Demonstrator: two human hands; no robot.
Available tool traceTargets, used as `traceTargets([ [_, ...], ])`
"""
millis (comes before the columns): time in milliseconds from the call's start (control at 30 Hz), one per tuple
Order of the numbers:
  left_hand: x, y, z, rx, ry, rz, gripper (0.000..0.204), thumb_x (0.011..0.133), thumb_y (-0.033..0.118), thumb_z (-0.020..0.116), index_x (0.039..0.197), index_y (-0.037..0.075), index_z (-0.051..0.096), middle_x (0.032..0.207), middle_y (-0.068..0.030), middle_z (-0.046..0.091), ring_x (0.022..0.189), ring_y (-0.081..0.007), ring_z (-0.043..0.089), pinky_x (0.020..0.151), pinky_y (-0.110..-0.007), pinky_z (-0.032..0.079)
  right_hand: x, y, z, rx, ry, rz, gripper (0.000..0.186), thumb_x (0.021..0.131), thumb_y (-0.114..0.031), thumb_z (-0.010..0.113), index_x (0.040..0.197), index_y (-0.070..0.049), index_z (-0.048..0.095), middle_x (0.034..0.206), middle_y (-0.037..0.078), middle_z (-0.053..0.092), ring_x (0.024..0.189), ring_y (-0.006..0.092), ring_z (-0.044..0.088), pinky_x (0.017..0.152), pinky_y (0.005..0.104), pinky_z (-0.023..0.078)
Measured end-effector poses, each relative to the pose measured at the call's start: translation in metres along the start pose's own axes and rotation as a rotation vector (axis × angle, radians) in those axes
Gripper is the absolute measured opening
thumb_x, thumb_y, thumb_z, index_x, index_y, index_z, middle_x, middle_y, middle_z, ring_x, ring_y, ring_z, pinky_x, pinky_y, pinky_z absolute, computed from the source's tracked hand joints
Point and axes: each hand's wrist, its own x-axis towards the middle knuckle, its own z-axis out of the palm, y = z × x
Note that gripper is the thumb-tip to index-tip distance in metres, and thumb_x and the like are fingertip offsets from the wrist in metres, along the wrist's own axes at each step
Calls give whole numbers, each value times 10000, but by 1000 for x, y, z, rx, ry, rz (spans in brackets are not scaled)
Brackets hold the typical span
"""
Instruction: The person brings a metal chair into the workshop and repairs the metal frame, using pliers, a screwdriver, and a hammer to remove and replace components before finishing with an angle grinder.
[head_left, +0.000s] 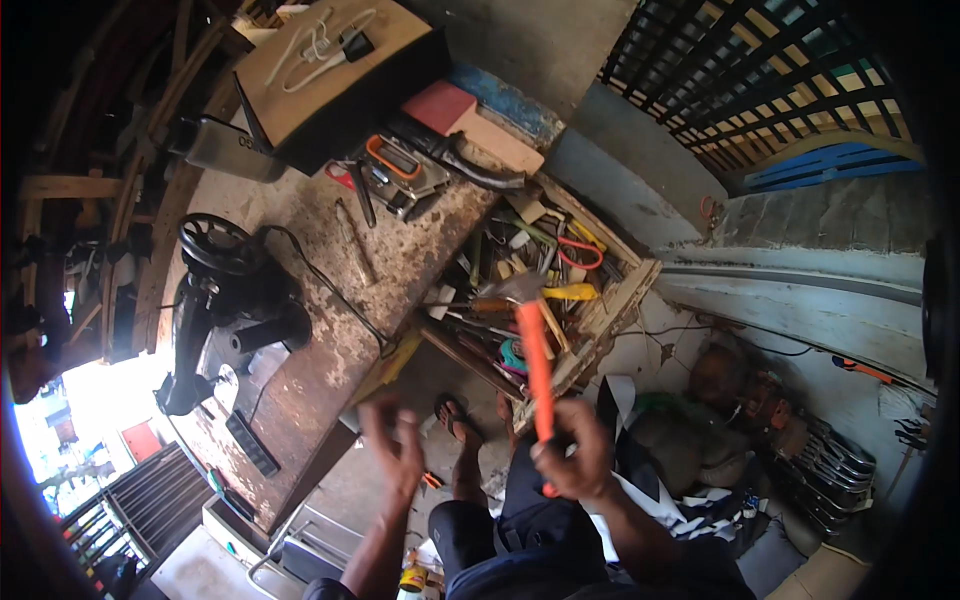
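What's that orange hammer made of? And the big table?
The hammer, held in the right hand, seems to have a smooth orange plastic or painted handle and a dull grey metal head. The table looks like old wood or board: brown, worn and stained.

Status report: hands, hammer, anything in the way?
Right hand gripping orange-handled hammer. Left hand open, empty. Hammer head over open tool drawer; nothing blocking.
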Motion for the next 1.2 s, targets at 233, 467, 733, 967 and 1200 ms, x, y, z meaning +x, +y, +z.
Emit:
traceTargets([
  [233,-81,42,36,-705,90,-628,373,993,198,594,1304,89,421,879,-52,610,700,-141,598,555,-249,480,19,18,0,-334,-571,-333,211,839,-244,748,1021,-140,737,861,68,714,761,284,705,703,394,573],
  [467,-165,-38,-14,-381,-113,-619,250,956,162,636,1177,65,572,746,28,553,587,-58,477,500,-230,371,201,131,-73,-1411,-112,-272,581,762,22,628,1324,26,481,1199,256,582,1079,409,588,958,484,471],
  [733,-241,-35,-58,-292,202,-797,645,927,345,634,1464,143,338,1158,-269,616,1036,-395,629,867,-461,514,177,78,-97,-1564,-119,-512,483,824,-17,626,1305,-37,593,1302,152,619,1175,352,593,946,442,489],
  [967,-359,-97,-98,-461,382,-602,425,953,300,612,1344,143,560,1022,-163,679,954,-271,665,849,-426,522,68,-39,9,-1617,321,-18,373,908,-225,601,1245,-63,607,1065,189,668,947,377,648,798,439,527],
  [1200,-447,-163,-142,-519,625,-415,398,950,402,640,1219,110,669,1075,-162,669,1033,-270,644,898,-411,492,-246,7,245,-790,-869,-485,340,929,-242,644,1170,-6,598,979,183,651,881,323,642,803,398,498],
])
